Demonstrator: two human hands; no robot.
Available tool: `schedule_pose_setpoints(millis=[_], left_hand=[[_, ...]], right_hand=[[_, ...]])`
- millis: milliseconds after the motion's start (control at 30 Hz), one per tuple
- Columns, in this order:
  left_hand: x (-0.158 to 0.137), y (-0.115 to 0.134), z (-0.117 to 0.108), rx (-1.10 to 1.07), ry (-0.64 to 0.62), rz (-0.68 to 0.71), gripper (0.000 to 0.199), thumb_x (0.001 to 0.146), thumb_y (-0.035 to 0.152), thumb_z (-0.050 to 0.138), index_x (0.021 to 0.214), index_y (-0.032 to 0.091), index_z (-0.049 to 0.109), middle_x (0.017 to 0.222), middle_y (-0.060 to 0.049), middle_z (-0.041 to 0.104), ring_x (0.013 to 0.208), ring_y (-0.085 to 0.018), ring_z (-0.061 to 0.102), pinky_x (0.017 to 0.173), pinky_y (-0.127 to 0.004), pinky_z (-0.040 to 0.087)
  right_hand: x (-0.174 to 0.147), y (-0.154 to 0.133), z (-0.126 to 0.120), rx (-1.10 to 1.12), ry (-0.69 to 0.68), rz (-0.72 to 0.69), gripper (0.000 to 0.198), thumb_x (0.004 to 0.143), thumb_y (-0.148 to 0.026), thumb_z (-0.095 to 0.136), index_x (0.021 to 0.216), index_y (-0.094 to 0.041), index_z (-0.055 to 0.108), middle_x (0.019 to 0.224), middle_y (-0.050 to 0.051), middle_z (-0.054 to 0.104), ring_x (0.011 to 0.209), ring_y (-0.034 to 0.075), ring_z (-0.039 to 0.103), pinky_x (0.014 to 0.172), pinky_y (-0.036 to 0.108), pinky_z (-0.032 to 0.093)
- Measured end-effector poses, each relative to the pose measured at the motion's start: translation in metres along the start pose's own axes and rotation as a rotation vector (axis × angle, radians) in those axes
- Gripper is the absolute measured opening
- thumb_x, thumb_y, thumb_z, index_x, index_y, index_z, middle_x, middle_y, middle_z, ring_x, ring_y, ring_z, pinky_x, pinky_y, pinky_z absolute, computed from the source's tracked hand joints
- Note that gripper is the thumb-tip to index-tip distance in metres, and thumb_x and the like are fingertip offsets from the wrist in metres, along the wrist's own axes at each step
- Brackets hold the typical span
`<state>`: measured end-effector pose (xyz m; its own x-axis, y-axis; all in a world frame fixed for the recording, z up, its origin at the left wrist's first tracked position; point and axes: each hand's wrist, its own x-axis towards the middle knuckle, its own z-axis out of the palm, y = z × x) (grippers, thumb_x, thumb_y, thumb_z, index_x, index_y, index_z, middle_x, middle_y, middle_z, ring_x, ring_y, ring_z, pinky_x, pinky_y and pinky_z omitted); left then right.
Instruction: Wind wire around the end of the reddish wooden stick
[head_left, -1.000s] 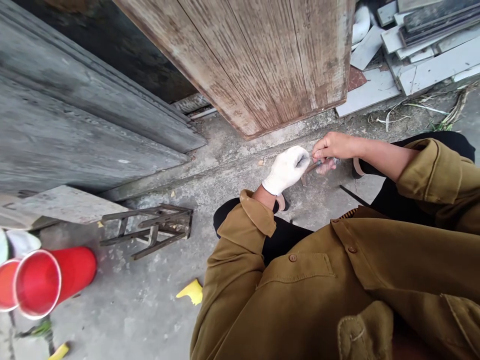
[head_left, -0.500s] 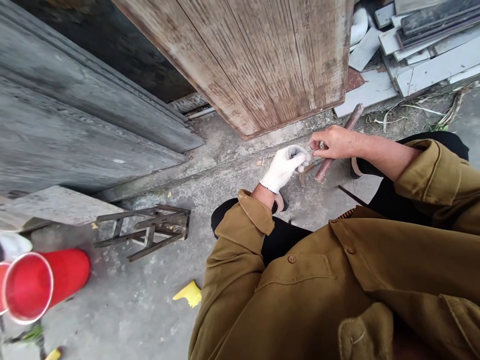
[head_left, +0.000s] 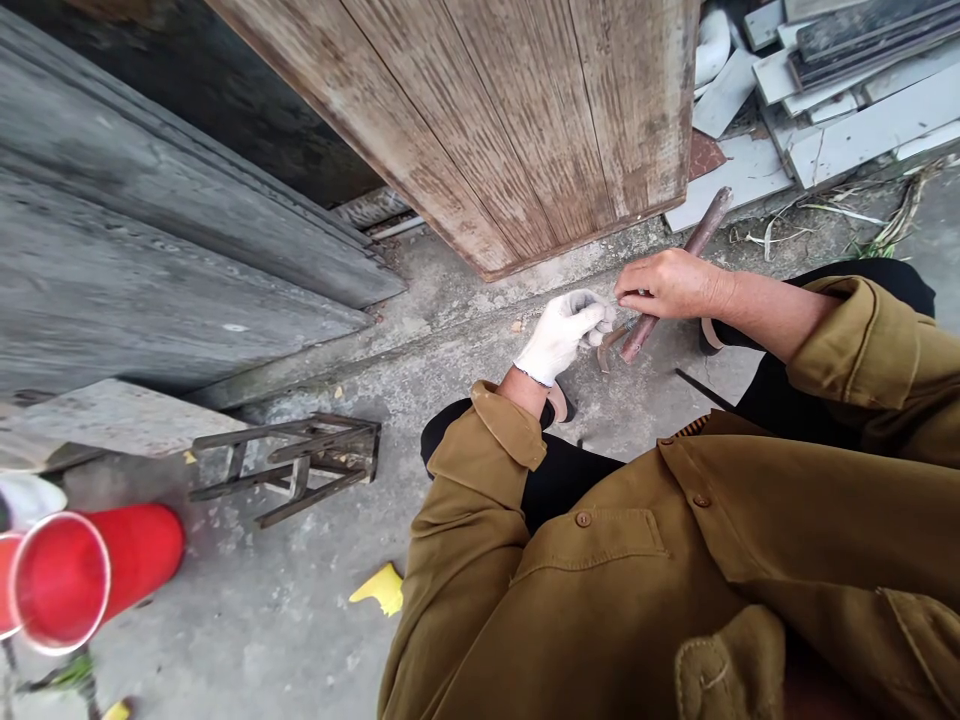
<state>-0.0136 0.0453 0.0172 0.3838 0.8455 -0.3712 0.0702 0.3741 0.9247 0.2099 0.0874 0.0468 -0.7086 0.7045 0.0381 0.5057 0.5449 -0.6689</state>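
My left hand (head_left: 562,330), in a white knitted glove, has its fingers curled together in a pinch. Whatever is between them is too small to make out. Almost touching its fingertips is my bare right hand (head_left: 671,285), its thumb and fingers also closed. A reddish-brown rod (head_left: 707,222) slants beneath the right palm, coming out on both sides of the hand, which appears to grip it. Beside the rod's lower end, a thin brown piece with a curved tip (head_left: 604,358) shows below the fingers; the hands hide where it leads.
A weathered plank door (head_left: 525,130) stands just beyond my hands. Left of me are a small wooden stool on its side (head_left: 322,455), red buckets (head_left: 142,555) and a yellow scrap (head_left: 382,588). Stacked white boards (head_left: 870,150) lie at the upper right.
The right hand has shifted slightly left, and its fingers have closed further. The rod has tilted a little with it. The gloved left hand stays pinched in nearly the same place.
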Motion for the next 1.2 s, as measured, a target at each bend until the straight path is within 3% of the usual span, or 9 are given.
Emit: schedule_pose_setpoints(millis=[133,233,300,367,533,667,1000,1133,1200], left_hand=[[0.002,0.001,-0.004,0.511,0.076,0.293,0.013,0.088,0.028,0.061,0.088,0.016,0.067,0.084,-0.005,0.071,0.071,-0.014,0.065,0.068,-0.027,0.052],[0.004,0.002,-0.006,0.952,0.128,0.488,0.009,0.088,0.023,0.061,0.088,0.017,0.068,0.091,-0.009,0.071,0.089,-0.021,0.069,0.083,-0.034,0.054],[0.005,0.002,-0.006,1.026,0.143,0.517,0.011,0.090,0.024,0.060,0.090,0.018,0.068,0.093,-0.010,0.071,0.093,-0.024,0.070,0.087,-0.036,0.054],[0.005,0.001,-0.004,0.871,0.161,0.473,0.014,0.091,0.027,0.059,0.091,0.017,0.068,0.093,-0.009,0.072,0.093,-0.022,0.071,0.085,-0.035,0.055],[0.004,-0.005,-0.001,0.078,-0.108,0.061,0.030,0.086,0.043,0.062,0.090,0.014,0.067,0.080,-0.008,0.073,0.060,-0.015,0.068,0.052,-0.024,0.049],[0.006,-0.011,-0.002,-0.274,-0.259,-0.095,0.040,0.075,0.049,0.076,0.087,0.012,0.068,0.078,-0.012,0.076,0.054,-0.019,0.070,0.046,-0.025,0.052],[0.005,-0.005,0.000,-0.277,-0.265,-0.194,0.042,0.068,0.044,0.085,0.088,0.009,0.072,0.075,-0.008,0.075,0.051,-0.014,0.068,0.043,-0.020,0.051],[0.004,-0.002,0.001,-0.209,-0.241,-0.147,0.041,0.067,0.044,0.083,0.085,0.011,0.070,0.076,-0.009,0.074,0.055,-0.013,0.068,0.046,-0.020,0.051],[0.004,-0.001,0.002,-0.145,-0.232,-0.112,0.036,0.072,0.045,0.077,0.085,0.012,0.068,0.073,-0.007,0.072,0.054,-0.013,0.067,0.049,-0.022,0.052]], right_hand=[[0.004,-0.006,0.007,0.599,-0.082,0.387,0.016,0.082,-0.026,0.067,0.073,-0.014,0.063,0.060,0.001,0.057,0.054,0.011,0.053,0.055,0.024,0.041],[0.007,-0.007,0.012,1.079,-0.134,0.711,0.014,0.078,-0.022,0.066,0.071,-0.016,0.056,0.054,0.000,0.052,0.039,0.009,0.042,0.040,0.023,0.033],[0.008,-0.005,0.013,1.247,-0.138,0.814,0.015,0.078,-0.019,0.065,0.070,-0.016,0.053,0.055,-0.001,0.051,0.036,0.007,0.038,0.037,0.022,0.031],[0.010,-0.003,0.013,1.292,-0.138,0.829,0.015,0.078,-0.016,0.065,0.071,-0.016,0.053,0.056,-0.001,0.052,0.035,0.007,0.039,0.036,0.022,0.032],[0.009,-0.002,0.009,1.114,-0.160,0.694,0.013,0.076,-0.017,0.071,0.071,-0.016,0.059,0.053,-0.001,0.053,0.038,0.009,0.044,0.037,0.023,0.035],[0.006,-0.004,0.001,0.943,-0.193,0.523,0.011,0.078,-0.025,0.074,0.076,-0.017,0.066,0.053,-0.003,0.053,0.044,0.009,0.044,0.047,0.023,0.040],[0.001,0.001,-0.007,0.045,-0.063,-0.029,0.015,0.090,-0.025,0.059,0.093,-0.016,0.070,0.090,0.004,0.070,0.080,0.015,0.060,0.076,0.027,0.041],[-0.004,0.001,-0.008,-0.104,-0.013,-0.170,0.020,0.095,-0.029,0.054,0.097,-0.017,0.069,0.103,0.007,0.069,0.084,0.015,0.059,0.073,0.026,0.039],[-0.004,-0.001,-0.006,-0.086,0.005,-0.155,0.018,0.094,-0.029,0.056,0.093,-0.016,0.068,0.101,0.007,0.069,0.083,0.015,0.058,0.071,0.026,0.039]])
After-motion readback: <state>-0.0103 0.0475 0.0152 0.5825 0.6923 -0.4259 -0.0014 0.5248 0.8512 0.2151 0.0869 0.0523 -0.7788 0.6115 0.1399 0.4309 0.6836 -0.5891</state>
